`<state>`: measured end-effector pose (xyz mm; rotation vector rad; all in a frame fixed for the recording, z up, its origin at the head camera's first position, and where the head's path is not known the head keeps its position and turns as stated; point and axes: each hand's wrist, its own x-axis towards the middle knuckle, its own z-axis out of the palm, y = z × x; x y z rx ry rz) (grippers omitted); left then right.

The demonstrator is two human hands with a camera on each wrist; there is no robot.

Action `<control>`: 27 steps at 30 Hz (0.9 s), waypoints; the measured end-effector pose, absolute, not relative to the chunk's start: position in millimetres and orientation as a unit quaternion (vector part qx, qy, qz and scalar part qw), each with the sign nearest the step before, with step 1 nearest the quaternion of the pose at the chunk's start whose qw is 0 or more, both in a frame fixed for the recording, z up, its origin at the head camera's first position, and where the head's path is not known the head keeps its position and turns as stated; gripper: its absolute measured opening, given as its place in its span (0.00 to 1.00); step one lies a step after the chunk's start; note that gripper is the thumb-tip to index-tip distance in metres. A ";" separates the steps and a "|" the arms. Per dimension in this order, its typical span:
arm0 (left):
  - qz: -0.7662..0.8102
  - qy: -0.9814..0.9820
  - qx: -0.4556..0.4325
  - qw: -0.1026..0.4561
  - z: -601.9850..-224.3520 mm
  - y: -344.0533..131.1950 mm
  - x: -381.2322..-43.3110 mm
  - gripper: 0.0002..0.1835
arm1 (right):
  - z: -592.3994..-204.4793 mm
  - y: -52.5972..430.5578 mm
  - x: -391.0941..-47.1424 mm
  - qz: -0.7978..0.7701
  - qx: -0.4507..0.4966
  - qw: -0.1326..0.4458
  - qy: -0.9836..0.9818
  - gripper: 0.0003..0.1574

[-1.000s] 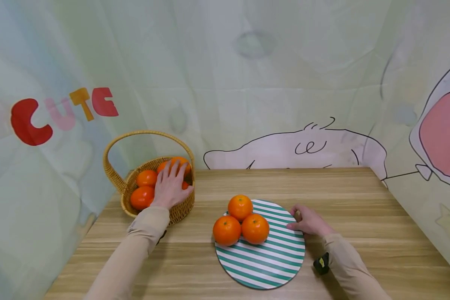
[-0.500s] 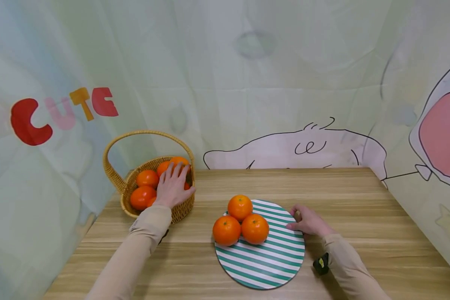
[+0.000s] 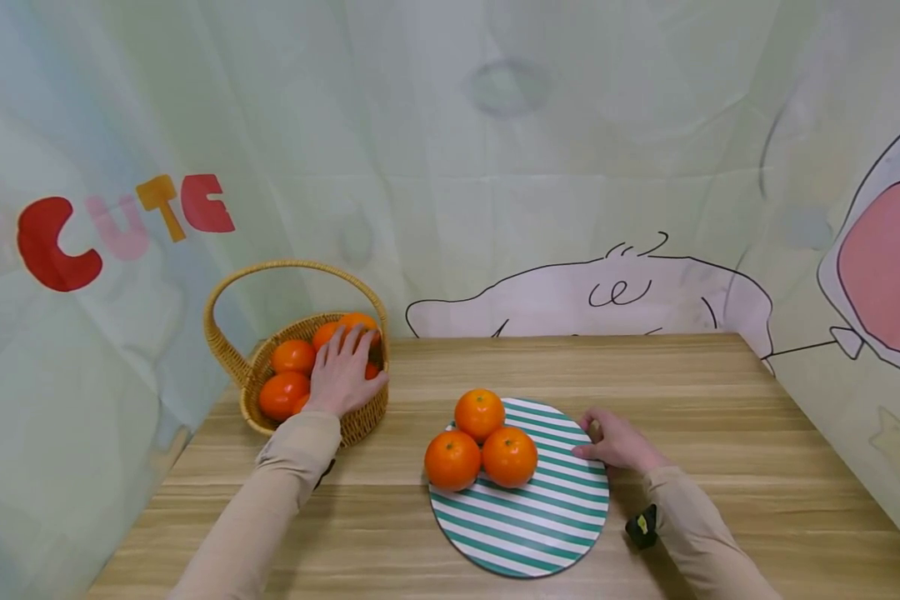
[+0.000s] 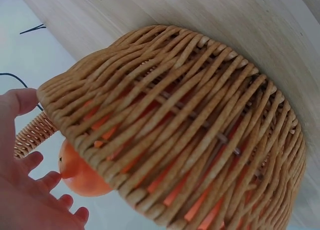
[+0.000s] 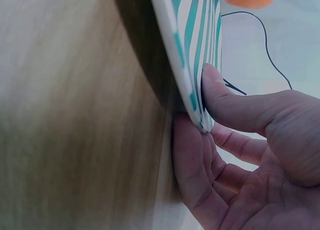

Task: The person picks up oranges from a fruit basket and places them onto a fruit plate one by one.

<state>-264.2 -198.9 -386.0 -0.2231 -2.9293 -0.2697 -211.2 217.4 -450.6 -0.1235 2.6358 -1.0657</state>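
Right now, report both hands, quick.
Left hand: open, over the fruit in the basket.
Right hand: holding the striped round board by its edge.

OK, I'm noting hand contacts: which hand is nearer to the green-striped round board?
The right hand: it pinches the green-striped round board at its right edge. The left hand is over the wicker basket, to the board's left.
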 end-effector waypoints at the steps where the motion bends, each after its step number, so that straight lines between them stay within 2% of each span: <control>1: -0.092 -0.988 -0.075 0.096 -386.0 -199.2 -264.0 0.38 | -450.5 217.5 -211.2 -0.371 -0.044 0.147 0.916 0.21; 17: -0.086 -0.990 -0.062 0.090 -381.3 -201.0 -273.0 0.36 | -450.1 217.7 -210.1 -0.370 -0.035 0.153 0.916 0.21; 27: -0.081 -0.995 -0.044 0.038 -372.4 -198.5 -284.4 0.40 | -449.7 217.3 -209.5 -0.374 -0.035 0.152 0.914 0.22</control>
